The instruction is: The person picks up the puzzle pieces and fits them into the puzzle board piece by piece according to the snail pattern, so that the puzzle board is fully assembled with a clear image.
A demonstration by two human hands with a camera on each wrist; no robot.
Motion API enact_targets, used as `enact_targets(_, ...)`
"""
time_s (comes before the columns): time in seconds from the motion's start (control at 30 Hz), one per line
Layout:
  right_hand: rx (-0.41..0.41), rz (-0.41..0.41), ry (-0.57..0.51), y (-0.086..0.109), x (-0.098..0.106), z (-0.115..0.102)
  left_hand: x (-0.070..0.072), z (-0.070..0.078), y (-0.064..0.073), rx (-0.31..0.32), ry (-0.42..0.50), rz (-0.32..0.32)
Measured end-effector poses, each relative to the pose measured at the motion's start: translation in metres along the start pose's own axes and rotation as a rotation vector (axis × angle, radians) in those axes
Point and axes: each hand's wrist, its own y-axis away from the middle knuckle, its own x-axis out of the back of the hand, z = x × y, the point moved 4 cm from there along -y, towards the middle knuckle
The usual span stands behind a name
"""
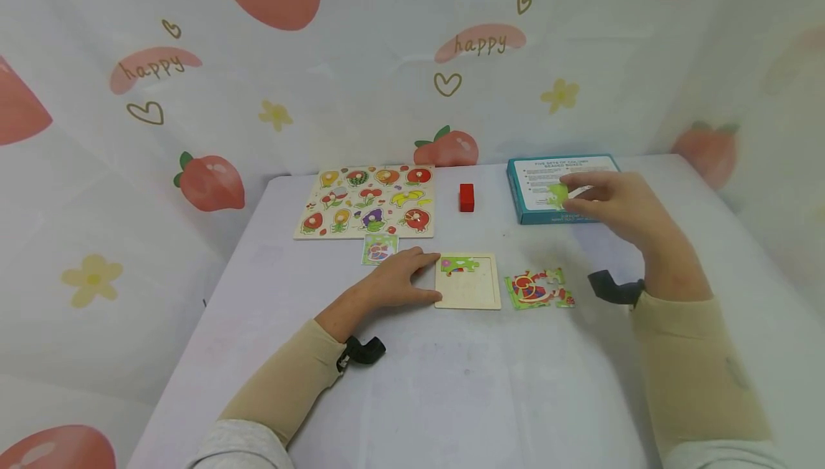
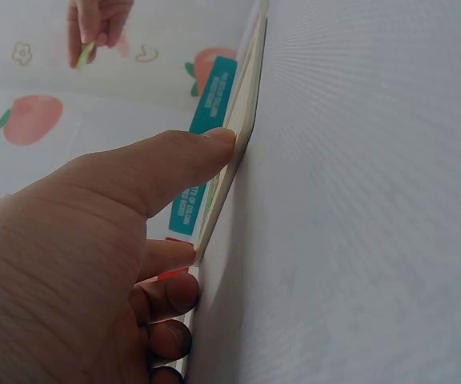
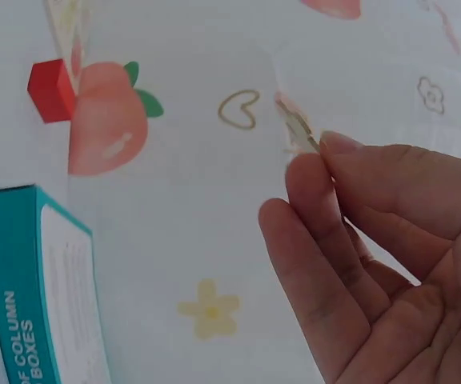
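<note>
My right hand (image 1: 612,204) is raised over the blue-edged box, pinching a green jigsaw piece (image 1: 557,195) between thumb and fingertips. The right wrist view shows the thin piece (image 3: 298,124) edge-on. My left hand (image 1: 402,279) rests beside a square wooden puzzle tray (image 1: 467,293); its spread thumb and index finger touch the tray's left edge, the other fingers curled in the left wrist view. Joined green pieces (image 1: 459,264) lie along the tray's upper left. Right of the tray is a cluster of red and green jigsaw pieces (image 1: 531,288) with gaps in it.
A fruit peg board (image 1: 364,204) stands at the back left, with a small picture card (image 1: 379,247) before it, partly behind my left hand. A red block (image 1: 467,197) sits between the board and the blue-edged box (image 1: 525,217). A printed cloth (image 1: 361,104) hangs behind.
</note>
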Motion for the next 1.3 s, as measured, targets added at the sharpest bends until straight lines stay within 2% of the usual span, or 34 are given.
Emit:
enact_targets(0.27,0.118,0.13,0.011,0.012,-0.003,-0.027,0.0,0.0,0.0,-0.002,-0.001,0.0)
enact_targets(0.5,0.205,0.163,-0.043,0.017,-0.012,-0.043,0.0,0.001,0.0,-0.006,0.0,0.003)
enact_targets(0.6,0.239,0.138,-0.098,0.015,-0.02,-0.048,0.001,0.002,0.0,-0.002,0.001,-0.002)
enact_targets(0.7,0.242,0.079,-0.165,0.012,-0.03,-0.05,0.001,0.002,0.001,0.003,0.009,-0.005)
enact_targets(0.9,0.185,-0.047,-0.254,-0.001,-0.052,-0.045,0.001,0.002,0.001,0.003,0.012,-0.001)
enact_targets(1.03,0.159,-0.094,-0.263,-0.009,-0.067,-0.041,0.001,0.001,0.001,0.0,0.019,0.002)
enact_targets(1.3,0.112,-0.152,-0.205,-0.019,-0.09,-0.034,0.001,0.001,0.001,0.001,0.022,0.002)
